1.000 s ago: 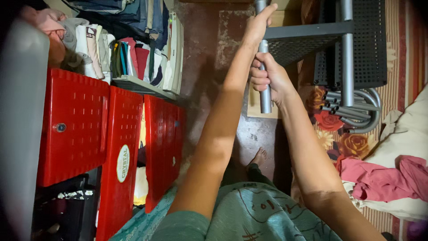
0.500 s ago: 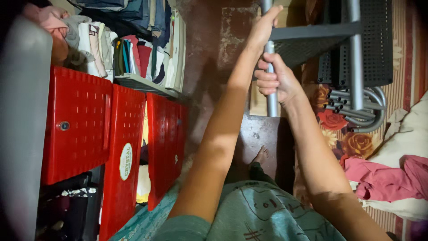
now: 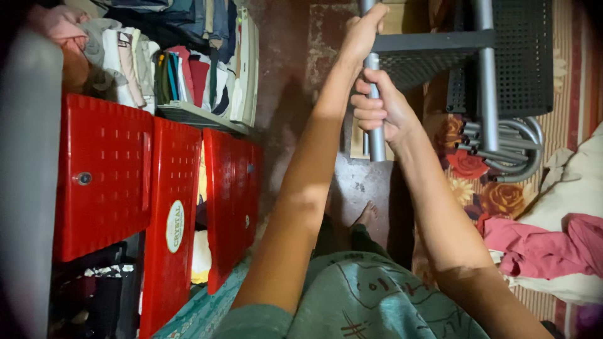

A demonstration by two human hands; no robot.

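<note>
A grey metal pole (image 3: pixel 375 139) of a shelving rack runs down the top middle of the view. My left hand (image 3: pixel 363 30) grips it high up, close to a dark perforated shelf (image 3: pixel 433 50) fixed to it. My right hand (image 3: pixel 377 107) is closed around the same pole lower down. A second grey pole (image 3: pixel 487 75) stands to the right, passing through the black mesh shelf (image 3: pixel 524 59). Both arms reach forward from my teal shirt (image 3: pixel 364 301).
Red plastic drawer cabinets (image 3: pixel 163 201) line the left side, with folded clothes (image 3: pixel 182 69) stacked beyond them. Several loose grey tubes (image 3: pixel 509 147) lie on a floral mat (image 3: pixel 477 182). Pink cloth (image 3: pixel 540 245) and bedding lie at the right. My bare foot (image 3: pixel 365 215) rests on the dark floor.
Both hands keep their grip on the pole. The view has shifted slightly, and the pole and hands sit a little further right than a second ago.
</note>
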